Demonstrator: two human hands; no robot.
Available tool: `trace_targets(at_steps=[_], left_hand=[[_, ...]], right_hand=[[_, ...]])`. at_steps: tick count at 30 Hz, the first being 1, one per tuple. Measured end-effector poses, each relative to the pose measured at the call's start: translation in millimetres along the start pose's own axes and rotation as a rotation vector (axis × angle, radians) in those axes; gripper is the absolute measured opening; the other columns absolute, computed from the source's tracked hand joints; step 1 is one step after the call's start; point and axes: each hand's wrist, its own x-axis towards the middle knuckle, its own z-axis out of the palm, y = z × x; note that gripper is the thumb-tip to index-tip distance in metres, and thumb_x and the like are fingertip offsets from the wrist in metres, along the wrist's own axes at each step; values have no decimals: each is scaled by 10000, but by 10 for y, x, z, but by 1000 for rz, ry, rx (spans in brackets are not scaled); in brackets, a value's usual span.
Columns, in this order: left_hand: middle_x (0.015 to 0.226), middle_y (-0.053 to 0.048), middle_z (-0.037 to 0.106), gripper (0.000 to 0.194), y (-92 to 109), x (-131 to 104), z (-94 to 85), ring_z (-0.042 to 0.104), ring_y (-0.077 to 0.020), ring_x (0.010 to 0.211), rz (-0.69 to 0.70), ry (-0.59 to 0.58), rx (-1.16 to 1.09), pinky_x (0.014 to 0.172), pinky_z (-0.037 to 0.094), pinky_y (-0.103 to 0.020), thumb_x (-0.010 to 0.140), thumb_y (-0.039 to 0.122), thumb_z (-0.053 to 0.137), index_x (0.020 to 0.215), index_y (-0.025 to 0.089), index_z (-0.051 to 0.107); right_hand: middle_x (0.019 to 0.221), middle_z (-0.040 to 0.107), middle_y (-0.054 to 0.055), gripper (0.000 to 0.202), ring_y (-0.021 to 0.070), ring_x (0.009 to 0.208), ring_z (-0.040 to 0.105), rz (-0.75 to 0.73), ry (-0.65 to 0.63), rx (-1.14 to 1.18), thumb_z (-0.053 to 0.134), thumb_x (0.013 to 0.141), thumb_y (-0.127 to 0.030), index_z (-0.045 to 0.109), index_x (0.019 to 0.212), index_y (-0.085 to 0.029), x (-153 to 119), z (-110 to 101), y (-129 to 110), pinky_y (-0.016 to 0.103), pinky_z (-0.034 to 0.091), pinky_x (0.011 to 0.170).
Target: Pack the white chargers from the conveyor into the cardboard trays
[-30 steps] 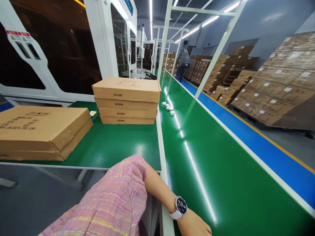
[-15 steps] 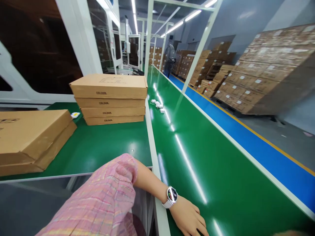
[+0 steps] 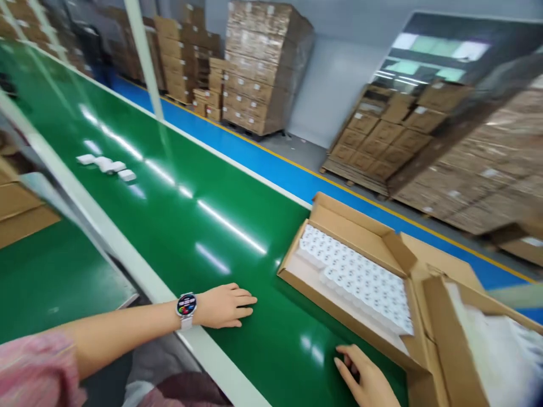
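Note:
My left hand [image 3: 227, 306], with a watch [image 3: 186, 305] on its wrist, lies palm down on or just over the green conveyor belt [image 3: 237, 203]. Its fingers are spread and it holds nothing. Lower right, my right hand [image 3: 365, 376] has loosely bent fingers with a gap beside the thumb, and nothing shows in it. Just beyond the right hand sits an open cardboard box [image 3: 339, 316] with rows of small white blocks [image 3: 360, 277] marked with dark print. A bare strip runs along the box's near side. Beside it, another open carton [image 3: 453, 339] contains blurred white material.
Several loose white blocks [image 3: 104, 164] lie farther up the belt. A white rail [image 3: 97, 220] edges the belt, with cardboard boxes [image 3: 25, 215] on a green table at left. Beyond a blue walkway [image 3: 237, 150] stand pallets of stacked cartons [image 3: 263, 73].
The view has swung right, bringing the open boxes of white blocks and my right hand into sight. My left hand now shows whole, fingers spread over the belt.

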Motion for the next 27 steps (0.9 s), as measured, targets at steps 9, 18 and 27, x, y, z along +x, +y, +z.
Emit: trace_targets(at_steps=[9, 18, 27], left_hand=[[1494, -75, 605, 266, -35, -38, 17, 568, -253, 1340, 29, -23, 41, 1033, 431, -326, 983, 339, 628, 1225, 246, 688], [1484, -75, 609, 268, -26, -44, 21, 580, -254, 1331, 35, -8, 32, 1040, 440, -326, 969, 338, 657, 1218, 244, 686], [1481, -76, 616, 260, -36, -40, 34, 586, -263, 1324, 45, -8, 45, 1002, 455, -338, 975, 339, 641, 1210, 238, 686]], right_hand=[[763, 615, 26, 264, 234, 690, 633, 169, -189, -27, 484, 928, -467, 638, 953, -254, 79, -73, 6, 321, 454, 603], [720, 591, 8, 216, 212, 667, 596, 180, -195, -17, 503, 926, -456, 580, 917, -254, 90, -19, 104, 287, 388, 584], [721, 601, 9, 216, 211, 681, 600, 196, -212, -45, 488, 937, -457, 554, 905, -254, 90, -9, 134, 281, 368, 585]])
